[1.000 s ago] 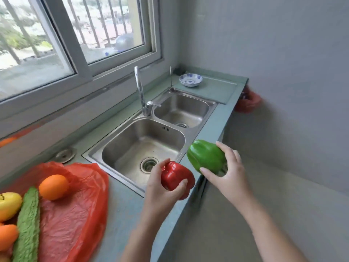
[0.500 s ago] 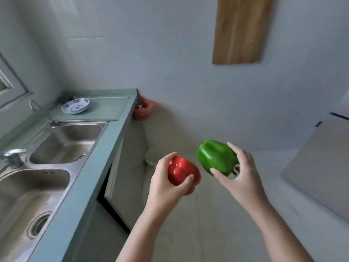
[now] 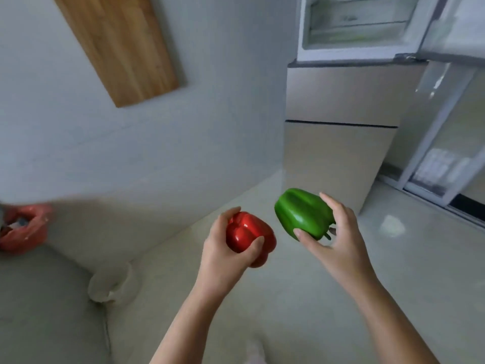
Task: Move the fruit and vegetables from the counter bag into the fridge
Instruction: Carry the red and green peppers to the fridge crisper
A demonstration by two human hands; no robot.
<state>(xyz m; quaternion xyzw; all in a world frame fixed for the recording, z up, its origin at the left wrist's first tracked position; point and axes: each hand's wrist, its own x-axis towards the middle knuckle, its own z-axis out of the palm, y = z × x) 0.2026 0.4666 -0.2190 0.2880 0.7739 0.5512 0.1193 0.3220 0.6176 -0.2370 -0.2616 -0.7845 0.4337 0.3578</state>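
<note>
Head view has swung right, off the sink counter seen a second ago, onto the tall beige-metal fridge [image 3: 341, 143] at far right, upper door open. Judged: carry leg under way, nothing placed yet. Person's left hand [image 3: 225, 248] curls fingers and thumb round the glossy red bell pepper [image 3: 249, 235]. The right hand [image 3: 338, 237] holds the glossy green bell pepper [image 3: 301, 214] between thumb and spread fingers. Both peppers are mid-air, near, over the floor, well apart from the fridge. Green pepper's long axis runs far-left to near-right, stem toward the right palm. Red pepper's stem is hidden.
</note>
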